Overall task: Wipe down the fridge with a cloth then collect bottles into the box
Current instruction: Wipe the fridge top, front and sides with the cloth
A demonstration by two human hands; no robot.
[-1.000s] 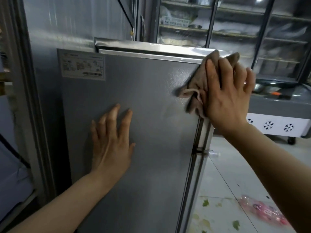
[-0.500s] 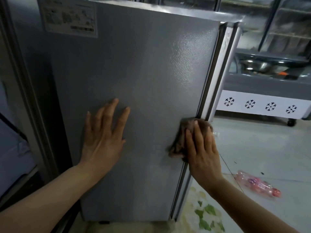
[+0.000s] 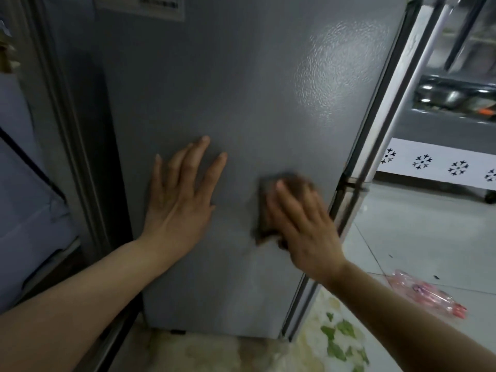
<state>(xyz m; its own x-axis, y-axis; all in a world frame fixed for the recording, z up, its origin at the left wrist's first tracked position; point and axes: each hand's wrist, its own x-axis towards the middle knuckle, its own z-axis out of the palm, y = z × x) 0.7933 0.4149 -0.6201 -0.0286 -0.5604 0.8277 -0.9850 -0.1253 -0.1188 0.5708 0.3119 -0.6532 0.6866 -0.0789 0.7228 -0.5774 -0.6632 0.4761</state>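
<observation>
I observe the fridge [image 3: 241,103] filling the view, its grey side panel facing me, textured and catching a glare patch toward the upper right. A label [image 3: 139,6] sits at the panel's top edge.

Left hand [image 3: 179,200]: flat on the panel, fingers straight and spread, holding nothing. I judge it to be bracing.

Right hand [image 3: 303,226]: fingers extended, pressing the cloth [image 3: 268,210] flat against the panel, near the front edge at mid height. The hand is motion-blurred; I cannot tell whether the thumb tucks under the cloth.

Cloth: brown, soft and limp, bunched under the palm. I judge it light, and likely to slip or fold unless pressure is kept across its middle; a flat palm on its centre is the sound hold.

Bottle [image 3: 426,294]: one clear plastic bottle with a pink label lies on its side on the floor [image 3: 429,237], to the right, well apart from the fridge. I judge it light, thin-walled and prone to roll; best taken round the body. No box is in view.

Also noted: a leaf-patterned mat [image 3: 335,342] at the fridge's foot, and a chest freezer [image 3: 442,165] with snowflake marks behind.

Assessment: wiping is in hand; collection not yet begun.
</observation>
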